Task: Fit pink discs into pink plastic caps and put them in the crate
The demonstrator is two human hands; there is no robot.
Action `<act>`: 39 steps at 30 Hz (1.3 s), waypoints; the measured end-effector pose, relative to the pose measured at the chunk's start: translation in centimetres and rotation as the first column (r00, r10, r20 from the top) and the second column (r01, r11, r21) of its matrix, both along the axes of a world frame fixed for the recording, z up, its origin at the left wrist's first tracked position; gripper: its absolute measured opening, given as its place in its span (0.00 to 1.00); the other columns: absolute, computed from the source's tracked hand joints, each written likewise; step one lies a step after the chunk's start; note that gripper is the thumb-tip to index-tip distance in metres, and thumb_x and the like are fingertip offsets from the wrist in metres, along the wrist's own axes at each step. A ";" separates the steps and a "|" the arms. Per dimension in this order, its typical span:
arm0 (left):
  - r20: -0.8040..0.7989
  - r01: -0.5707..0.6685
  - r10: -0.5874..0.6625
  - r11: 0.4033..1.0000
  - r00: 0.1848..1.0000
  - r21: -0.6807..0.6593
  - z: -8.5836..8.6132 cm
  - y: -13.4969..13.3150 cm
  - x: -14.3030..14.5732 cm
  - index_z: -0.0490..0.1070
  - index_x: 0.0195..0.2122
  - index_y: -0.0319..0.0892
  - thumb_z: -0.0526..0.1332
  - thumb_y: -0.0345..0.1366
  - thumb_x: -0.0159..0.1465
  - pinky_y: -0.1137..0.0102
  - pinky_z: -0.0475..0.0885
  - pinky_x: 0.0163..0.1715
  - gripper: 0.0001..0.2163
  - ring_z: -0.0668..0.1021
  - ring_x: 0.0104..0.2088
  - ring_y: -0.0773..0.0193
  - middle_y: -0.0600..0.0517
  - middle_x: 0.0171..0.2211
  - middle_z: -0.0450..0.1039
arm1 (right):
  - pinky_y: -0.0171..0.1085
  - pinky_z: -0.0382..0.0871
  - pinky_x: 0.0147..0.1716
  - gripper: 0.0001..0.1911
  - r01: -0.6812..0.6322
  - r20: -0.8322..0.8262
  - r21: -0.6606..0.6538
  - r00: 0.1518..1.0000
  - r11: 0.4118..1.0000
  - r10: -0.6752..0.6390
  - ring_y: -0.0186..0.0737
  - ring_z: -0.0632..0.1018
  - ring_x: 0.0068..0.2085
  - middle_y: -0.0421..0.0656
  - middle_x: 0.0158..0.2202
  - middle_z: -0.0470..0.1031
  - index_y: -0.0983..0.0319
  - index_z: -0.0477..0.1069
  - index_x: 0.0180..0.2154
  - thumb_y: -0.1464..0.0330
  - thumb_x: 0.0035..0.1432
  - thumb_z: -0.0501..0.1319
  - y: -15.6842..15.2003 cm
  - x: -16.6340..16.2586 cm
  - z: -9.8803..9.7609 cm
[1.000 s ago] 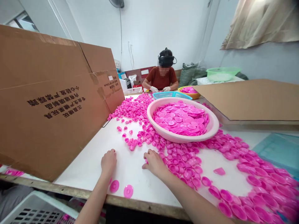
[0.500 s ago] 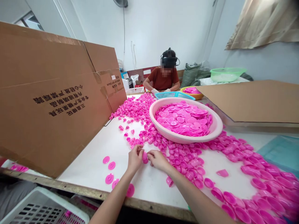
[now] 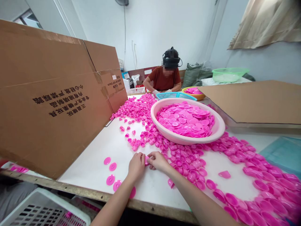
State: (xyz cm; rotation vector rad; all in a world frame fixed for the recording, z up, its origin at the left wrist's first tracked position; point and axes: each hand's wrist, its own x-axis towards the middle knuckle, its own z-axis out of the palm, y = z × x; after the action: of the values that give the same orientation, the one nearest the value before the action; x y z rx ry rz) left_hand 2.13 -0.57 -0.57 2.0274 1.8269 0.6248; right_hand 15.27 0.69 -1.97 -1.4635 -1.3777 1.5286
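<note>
My left hand (image 3: 136,165) and my right hand (image 3: 158,161) meet over the white table (image 3: 94,166), fingers curled together around one small pink plastic piece (image 3: 147,160) held between them. Several flat pink discs (image 3: 110,180) lie on the table just left of my left forearm. A loose spread of pink cup-shaped pieces (image 3: 188,163) lies right of my right hand. Behind it stands a pale pink basin (image 3: 217,128) filled with flat pink discs.
A big opened cardboard box (image 3: 54,97) stands along the left. A cardboard sheet (image 3: 254,100) lies at the right. A person in a brown shirt (image 3: 164,80) works at the far end beside a blue basket (image 3: 172,95). A white crate (image 3: 35,210) sits below the table's front edge.
A second ago my hands lay apart on the table. They came together around a pink piece and have since lowered slightly toward the tabletop.
</note>
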 end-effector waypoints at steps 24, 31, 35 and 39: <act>-0.173 -0.039 0.057 0.994 0.983 0.101 0.1 2.9 1.6 0.65 0.38 0.43 0.43 0.39 0.62 0.63 0.57 0.39 0.13 0.66 0.40 0.56 0.46 0.37 0.67 | 0.29 0.68 0.15 0.06 -0.015 -0.098 -0.280 0.995 0.960 -0.013 0.34 0.74 0.17 0.38 0.13 0.69 0.65 0.60 0.27 0.75 0.50 0.59 0.1 -0.5 0.7; -0.209 0.100 -0.094 0.995 0.973 0.019 2.3 1.2 0.9 0.67 0.28 0.42 0.42 0.43 0.63 0.71 0.58 0.29 0.18 0.71 0.27 0.64 0.50 0.23 0.70 | 0.29 0.67 0.18 0.03 -0.065 0.051 0.070 0.997 0.995 0.062 0.33 0.74 0.19 0.39 0.17 0.71 0.65 0.64 0.32 0.72 0.51 0.56 -1.5 -1.1 1.0; -0.205 -0.178 0.188 0.982 0.961 0.066 5.1 -2.6 -8.1 0.67 0.31 0.46 0.43 0.47 0.61 0.73 0.58 0.26 0.17 0.73 0.28 0.63 0.53 0.26 0.72 | 0.33 0.67 0.30 0.10 -0.082 0.334 0.411 0.940 0.908 -0.066 0.36 0.75 0.30 0.44 0.28 0.74 0.63 0.69 0.33 0.64 0.53 0.55 -1.8 0.9 3.3; -0.457 -0.689 0.627 0.723 0.630 0.042 5.1 -9.6 -22.3 0.66 0.36 0.46 0.42 0.52 0.58 0.68 0.61 0.25 0.21 0.74 0.26 0.54 0.49 0.27 0.72 | 0.39 0.63 0.36 0.11 -0.051 0.723 0.474 0.593 0.879 -0.355 0.45 0.72 0.39 0.52 0.38 0.71 0.63 0.70 0.38 0.68 0.51 0.57 -1.5 3.2 4.3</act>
State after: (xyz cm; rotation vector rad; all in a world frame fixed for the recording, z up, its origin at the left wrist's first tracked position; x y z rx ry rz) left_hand -20.14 -10.22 4.48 1.4212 2.8498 0.1745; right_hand 18.51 -0.77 2.34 -1.9680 -1.8538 0.2975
